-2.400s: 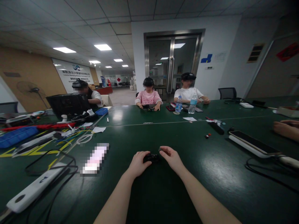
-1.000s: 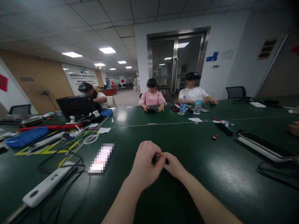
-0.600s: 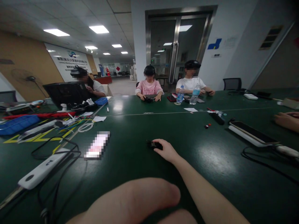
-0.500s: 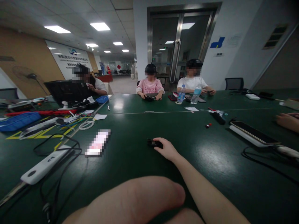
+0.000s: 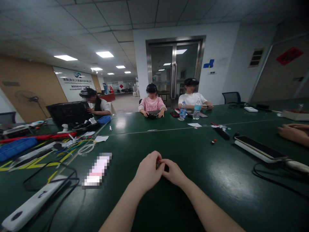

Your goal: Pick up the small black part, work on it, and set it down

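Note:
Both of my hands meet over the dark green table (image 5: 212, 199), in the middle of the view. My left hand (image 5: 149, 170) curls its fingers around the far end of a small black object (image 5: 166, 168). From the other side, my right hand (image 5: 174, 172) pinches the same object between thumb and fingers. Only a dark patch of it shows between the hands, so its kind cannot be made out. Fingertips of the two hands touch or nearly touch.
A lit phone (image 5: 98, 170) and a white power strip (image 5: 36, 203) with black cable lie left. Another phone (image 5: 259, 146) rests on a white device at right, near a person's hands (image 5: 293, 133). Two water bottles (image 5: 196, 110) stand before people seated across the table.
My left hand has come from close under the camera out to the black object, joining my right hand there. The view has tilted up slightly.

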The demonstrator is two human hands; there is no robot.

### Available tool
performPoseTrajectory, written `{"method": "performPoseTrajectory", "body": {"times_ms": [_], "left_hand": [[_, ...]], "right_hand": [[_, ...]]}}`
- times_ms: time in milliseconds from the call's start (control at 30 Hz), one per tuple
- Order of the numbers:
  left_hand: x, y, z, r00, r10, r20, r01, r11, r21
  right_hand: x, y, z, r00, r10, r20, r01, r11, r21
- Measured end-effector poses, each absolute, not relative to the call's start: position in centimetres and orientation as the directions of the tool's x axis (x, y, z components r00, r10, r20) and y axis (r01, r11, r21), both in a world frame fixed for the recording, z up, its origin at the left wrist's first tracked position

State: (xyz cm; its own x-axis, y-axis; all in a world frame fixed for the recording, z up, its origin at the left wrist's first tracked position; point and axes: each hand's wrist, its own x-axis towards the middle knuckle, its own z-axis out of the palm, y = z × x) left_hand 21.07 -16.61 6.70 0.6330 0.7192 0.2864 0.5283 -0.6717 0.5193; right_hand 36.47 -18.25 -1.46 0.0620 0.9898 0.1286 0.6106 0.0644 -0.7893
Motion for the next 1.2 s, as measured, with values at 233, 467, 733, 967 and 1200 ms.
{"method": "performPoseTrajectory", "body": {"times_ms": [233,467,733,967,1200], "left_hand": [[18.8,-9.3,-2.0,0.667,0.740,0.089,0.600,-0.603,0.525],[19.0,-9.5,-2.1,0.725,0.681,0.101,0.559,-0.669,0.490],[18.7,-9.3,-2.2,0.718,0.688,0.105,0.539,-0.646,0.541],[18.8,-9.6,-2.2,0.709,0.696,0.117,0.537,-0.640,0.550],[18.7,-9.8,-2.1,0.700,0.711,0.072,0.555,-0.604,0.573]], "right_hand": [[36.7,-17.5,-2.7,0.041,0.985,0.168,0.638,0.104,-0.763],[36.7,-16.9,-3.1,0.042,0.984,0.174,0.662,0.103,-0.742],[36.6,-16.6,-3.4,0.047,0.988,0.150,0.658,0.083,-0.749],[37.3,-16.4,-3.4,0.100,0.988,0.115,0.527,0.046,-0.848],[38.4,-16.2,-3.3,0.134,0.990,0.049,0.341,0.000,-0.940]]}}
